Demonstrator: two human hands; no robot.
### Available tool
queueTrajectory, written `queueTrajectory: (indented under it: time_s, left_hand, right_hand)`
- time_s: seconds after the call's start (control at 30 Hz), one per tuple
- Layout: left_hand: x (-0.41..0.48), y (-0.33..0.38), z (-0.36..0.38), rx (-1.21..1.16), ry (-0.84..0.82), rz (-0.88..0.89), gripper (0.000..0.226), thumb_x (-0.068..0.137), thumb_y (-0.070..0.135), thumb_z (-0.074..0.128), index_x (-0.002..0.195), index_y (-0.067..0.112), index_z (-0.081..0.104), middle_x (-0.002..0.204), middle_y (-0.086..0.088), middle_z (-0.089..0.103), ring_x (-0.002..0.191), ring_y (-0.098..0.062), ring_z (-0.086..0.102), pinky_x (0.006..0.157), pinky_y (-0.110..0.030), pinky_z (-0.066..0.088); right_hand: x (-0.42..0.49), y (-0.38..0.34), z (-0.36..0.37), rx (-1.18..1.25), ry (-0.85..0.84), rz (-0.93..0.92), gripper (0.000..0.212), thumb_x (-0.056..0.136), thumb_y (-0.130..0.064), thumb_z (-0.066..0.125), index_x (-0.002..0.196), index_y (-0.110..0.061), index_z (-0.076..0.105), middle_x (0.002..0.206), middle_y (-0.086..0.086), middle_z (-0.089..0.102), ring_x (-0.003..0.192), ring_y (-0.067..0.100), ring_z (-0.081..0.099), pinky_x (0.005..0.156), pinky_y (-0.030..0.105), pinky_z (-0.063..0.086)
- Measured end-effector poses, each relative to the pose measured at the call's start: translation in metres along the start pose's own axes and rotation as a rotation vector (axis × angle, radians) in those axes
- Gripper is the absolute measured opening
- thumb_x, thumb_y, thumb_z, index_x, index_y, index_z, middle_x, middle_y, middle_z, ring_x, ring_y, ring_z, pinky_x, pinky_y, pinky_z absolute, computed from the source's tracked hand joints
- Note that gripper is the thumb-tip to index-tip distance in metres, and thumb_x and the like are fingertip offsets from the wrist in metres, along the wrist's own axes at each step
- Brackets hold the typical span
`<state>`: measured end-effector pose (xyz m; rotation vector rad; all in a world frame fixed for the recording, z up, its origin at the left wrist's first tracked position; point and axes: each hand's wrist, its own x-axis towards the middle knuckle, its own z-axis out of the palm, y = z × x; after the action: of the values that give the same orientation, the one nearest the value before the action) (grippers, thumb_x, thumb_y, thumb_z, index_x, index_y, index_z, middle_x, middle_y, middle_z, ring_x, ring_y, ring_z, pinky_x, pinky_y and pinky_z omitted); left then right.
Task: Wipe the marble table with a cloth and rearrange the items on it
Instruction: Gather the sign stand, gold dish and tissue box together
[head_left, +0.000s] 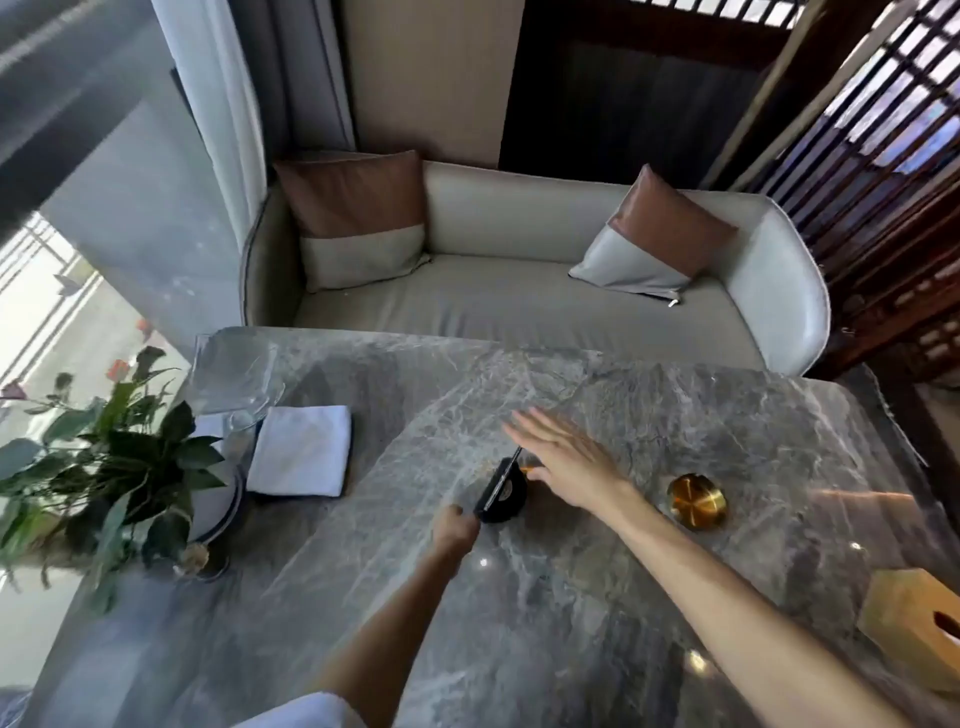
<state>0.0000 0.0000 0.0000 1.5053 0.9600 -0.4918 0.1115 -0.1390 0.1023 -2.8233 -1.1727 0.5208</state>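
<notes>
- I see the marble table (597, 597): grey, veined, glossy.
- Folded cloth (301, 449): white, soft, matt.
- Round dish (696, 500): brassy metal, polished.

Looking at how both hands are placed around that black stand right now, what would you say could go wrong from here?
1. The left hand holds the black round stand with its thin upright plate tilted, and the open right hand is not gripping it, so it may slip onto the grey marble table.
2. The right forearm passes close to the round brass dish and could knock it.
</notes>
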Motion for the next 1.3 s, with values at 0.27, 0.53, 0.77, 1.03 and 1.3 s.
queueTrajectory:
  time_s: [0.27,0.53,0.77,1.03,1.3]
  left_hand:
    - [0.018,-0.003,0.011,-0.127,-0.088,-0.056,0.041,0.085,-0.008,0.038,0.115,-0.003,0.064,0.087,-0.017,0.051,0.061,-0.017,0.044,0.058,-0.028,0.037]
    - [0.002,0.005,0.005,-0.121,-0.196,0.060,0.050,0.091,-0.005,0.044,0.134,0.020,0.050,0.093,0.006,0.058,0.071,-0.007,0.048,0.062,-0.022,0.039]
    - [-0.031,0.025,0.077,-0.344,-0.192,0.161,0.043,0.091,-0.007,0.044,0.132,0.003,0.053,0.108,-0.012,0.067,0.093,-0.022,0.067,0.084,-0.031,0.057]
    - [-0.093,0.087,0.250,-0.254,-0.204,0.306,0.039,0.092,-0.012,0.047,0.131,-0.006,0.055,0.119,-0.026,0.064,0.109,-0.033,0.061,0.104,-0.047,0.046]
    - [-0.055,0.132,0.418,-0.088,-0.214,0.234,0.034,0.090,-0.013,0.051,0.123,-0.012,0.059,0.106,-0.023,0.065,0.092,-0.028,0.061,0.090,-0.044,0.051]
  right_hand:
    - [0.041,-0.006,-0.009,-0.334,-0.200,-0.154,0.036,0.096,-0.021,0.054,0.132,-0.026,0.061,0.142,0.000,0.055,0.139,0.022,0.043,0.116,0.037,0.033]
    - [0.021,0.017,-0.048,-0.232,-0.156,-0.095,0.027,0.088,-0.043,0.063,0.113,-0.038,0.072,0.109,-0.002,0.074,0.104,0.023,0.067,0.083,0.033,0.050]
    - [-0.073,0.154,-0.058,0.353,-0.049,0.130,0.046,0.084,-0.049,0.067,0.077,-0.004,0.062,0.052,-0.001,0.040,0.050,0.007,0.032,0.054,0.030,0.025]
    - [-0.211,0.329,-0.015,1.036,0.047,0.498,0.034,0.092,-0.027,0.068,0.103,0.005,0.072,0.077,0.010,0.064,0.068,0.017,0.061,0.062,0.033,0.052]
    - [-0.285,0.467,-0.007,1.122,0.102,0.717,0.028,0.090,-0.030,0.070,0.111,-0.013,0.074,0.106,0.012,0.075,0.091,0.016,0.070,0.064,0.028,0.060]
